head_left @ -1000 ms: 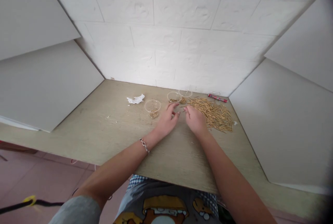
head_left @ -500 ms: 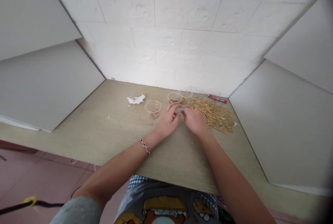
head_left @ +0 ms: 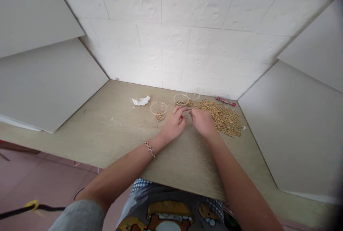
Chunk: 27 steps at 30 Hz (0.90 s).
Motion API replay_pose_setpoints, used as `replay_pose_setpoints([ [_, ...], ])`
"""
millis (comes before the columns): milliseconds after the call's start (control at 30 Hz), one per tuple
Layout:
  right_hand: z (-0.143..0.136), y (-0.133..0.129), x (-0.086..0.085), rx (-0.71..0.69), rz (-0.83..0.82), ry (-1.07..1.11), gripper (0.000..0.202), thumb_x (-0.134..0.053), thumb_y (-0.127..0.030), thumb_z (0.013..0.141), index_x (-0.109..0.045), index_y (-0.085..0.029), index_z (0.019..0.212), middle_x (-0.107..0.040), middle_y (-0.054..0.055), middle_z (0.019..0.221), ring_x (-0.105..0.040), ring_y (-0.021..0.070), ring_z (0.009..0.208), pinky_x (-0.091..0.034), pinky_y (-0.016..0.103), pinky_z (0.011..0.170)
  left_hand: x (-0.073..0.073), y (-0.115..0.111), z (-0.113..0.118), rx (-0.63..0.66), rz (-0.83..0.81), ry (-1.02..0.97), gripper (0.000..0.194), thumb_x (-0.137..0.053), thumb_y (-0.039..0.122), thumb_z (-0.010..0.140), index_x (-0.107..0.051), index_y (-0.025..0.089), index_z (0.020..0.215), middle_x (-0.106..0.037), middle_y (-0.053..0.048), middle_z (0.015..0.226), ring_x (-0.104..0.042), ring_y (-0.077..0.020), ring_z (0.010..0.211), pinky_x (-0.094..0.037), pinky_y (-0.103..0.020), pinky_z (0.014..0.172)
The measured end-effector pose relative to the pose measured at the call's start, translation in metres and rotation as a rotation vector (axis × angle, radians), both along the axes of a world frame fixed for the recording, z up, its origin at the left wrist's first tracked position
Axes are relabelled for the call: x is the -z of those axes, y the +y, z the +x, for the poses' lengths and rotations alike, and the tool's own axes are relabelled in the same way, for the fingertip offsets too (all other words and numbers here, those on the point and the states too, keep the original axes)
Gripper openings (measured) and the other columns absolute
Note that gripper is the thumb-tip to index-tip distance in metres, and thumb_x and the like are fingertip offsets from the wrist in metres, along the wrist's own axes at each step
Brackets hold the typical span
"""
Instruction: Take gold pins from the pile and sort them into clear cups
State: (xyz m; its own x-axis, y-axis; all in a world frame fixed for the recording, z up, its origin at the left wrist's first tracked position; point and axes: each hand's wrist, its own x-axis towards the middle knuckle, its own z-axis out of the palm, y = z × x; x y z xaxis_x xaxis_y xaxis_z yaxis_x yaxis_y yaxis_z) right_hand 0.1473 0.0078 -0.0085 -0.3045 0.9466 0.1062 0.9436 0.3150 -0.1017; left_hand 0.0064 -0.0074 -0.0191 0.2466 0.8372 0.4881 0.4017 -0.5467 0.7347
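My left hand [head_left: 174, 125] rests over the table with its index finger stretched towards the right hand and its thumb bent below, a gap between them. The tip of that finger meets the fingertips of my right hand [head_left: 203, 121]. My right hand has its thumb and fingers pinched together; whatever is between them is too small to make out. Just right of it lies a pile of thin brass-coloured pins [head_left: 226, 118]. Beyond the hands stands a clear round tub [head_left: 181, 99] with small brass-coloured pieces in it. Another clear tub [head_left: 158, 108], left of my left hand, holds small golden pieces.
A third clear tub [head_left: 193, 96] stands against the white wall [head_left: 171, 38]. Crumpled white tissue [head_left: 141, 100] lies at the back left, and a red pen [head_left: 226, 101] at the back right. Grey panels [head_left: 300, 127] flank the table [head_left: 107, 131] on both sides.
The left index finger has stretched further and now meets the right fingertips. The right hand has shifted slightly to the right in the picture; the whole view has moved a little too.
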Motion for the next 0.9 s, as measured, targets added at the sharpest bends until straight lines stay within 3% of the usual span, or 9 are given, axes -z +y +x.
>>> replay_pose_setpoints([
  [167, 0.0, 0.0, 0.006, 0.0, -0.035, 0.079, 0.03, -0.033, -0.026, 0.087, -0.061, -0.018, 0.081, -0.065, 0.009, 0.077, -0.056, 0.0184, 0.07, -0.033, 0.027, 0.062, 0.003, 0.002, -0.001, -0.023, -0.012, -0.01, 0.034, -0.038, 0.007, 0.079, -0.051, 0.017, 0.108, -0.05, -0.009, 0.115, -0.054, -0.0149, 0.094, -0.047, -0.029, 0.078],
  [300, 0.001, -0.001, 0.004, 0.093, 0.009, 0.473, 0.038, -0.028, -0.038, 0.089, -0.05, -0.019, 0.065, -0.053, 0.002, 0.059, -0.046, 0.0147, 0.057, -0.03, 0.026, 0.055, 0.002, 0.003, -0.002, -0.035, -0.06, -0.042, 0.038, -0.037, 0.005, 0.076, -0.051, 0.017, 0.109, -0.052, -0.008, 0.113, -0.055, -0.0143, 0.091, -0.046, -0.03, 0.08],
  [433, 0.0, -0.005, 0.004, 0.059, -0.053, 0.895, 0.042, -0.029, -0.052, 0.086, -0.035, -0.02, 0.058, -0.037, -0.003, 0.053, -0.036, 0.0122, 0.053, -0.029, 0.025, 0.052, -0.002, 0.001, -0.001, -0.029, -0.166, -0.087, 0.034, -0.041, 0.007, 0.075, -0.053, 0.017, 0.106, -0.055, -0.007, 0.11, -0.056, -0.0121, 0.08, -0.047, -0.029, 0.074],
  [533, -0.002, -0.006, 0.008, 0.039, -0.122, 1.053, 0.045, -0.029, -0.06, 0.083, -0.034, -0.021, 0.06, -0.033, -0.003, 0.054, -0.034, 0.0119, 0.052, -0.03, 0.025, 0.051, -0.008, -0.003, 0.002, 0.024, -0.295, -0.18, 0.026, -0.049, 0.014, 0.077, -0.054, 0.016, 0.102, -0.058, -0.007, 0.105, -0.056, -0.0112, 0.076, -0.047, -0.026, 0.068],
  [667, -0.002, -0.006, 0.009, 0.017, -0.212, 1.138, 0.048, -0.028, -0.065, 0.08, -0.035, -0.022, 0.061, -0.032, -0.003, 0.054, -0.033, 0.0119, 0.051, -0.031, 0.025, 0.049, -0.013, -0.004, 0.003, 0.117, -0.468, -0.359, 0.022, -0.058, 0.025, 0.076, -0.057, 0.014, 0.095, -0.064, -0.004, 0.088, -0.056, -0.0102, 0.069, -0.045, -0.024, 0.064],
  [900, -0.005, -0.01, 0.005, -0.023, -0.246, 1.069, 0.047, -0.031, -0.065, 0.079, -0.037, -0.021, 0.061, -0.034, -0.003, 0.056, -0.036, 0.0121, 0.053, -0.034, 0.025, 0.052, -0.018, -0.002, 0.001, 0.187, -0.543, -0.562, 0.016, -0.062, 0.029, 0.073, -0.062, 0.014, 0.079, -0.064, -0.001, 0.071, -0.057, -0.011, 0.066, -0.043, -0.027, 0.066],
])
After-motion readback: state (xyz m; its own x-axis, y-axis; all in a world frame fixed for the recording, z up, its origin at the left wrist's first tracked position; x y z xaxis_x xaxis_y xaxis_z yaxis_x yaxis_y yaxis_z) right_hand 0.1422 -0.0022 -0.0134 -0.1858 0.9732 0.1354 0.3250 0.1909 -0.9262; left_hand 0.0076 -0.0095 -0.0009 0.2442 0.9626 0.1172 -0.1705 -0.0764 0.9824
